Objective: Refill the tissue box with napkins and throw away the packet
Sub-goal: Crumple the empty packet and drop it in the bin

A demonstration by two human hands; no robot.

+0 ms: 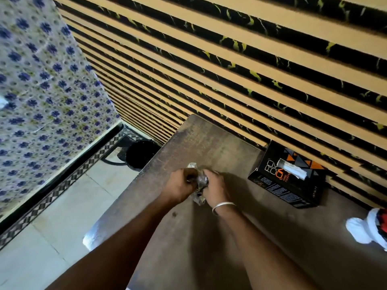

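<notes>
A crumpled clear plastic packet is squeezed between both my hands above the brown table. My left hand grips its left side and my right hand, with a silver bangle on the wrist, grips its right side. The black tissue box with orange triangles lies at the right against the wall, a white napkin sticking out of its top slot. A black bin stands on the floor past the table's left edge.
A striped tan and black wall runs behind the table. A white and red object lies at the table's right edge. A blue flowered cloth hangs at the left over a tiled floor.
</notes>
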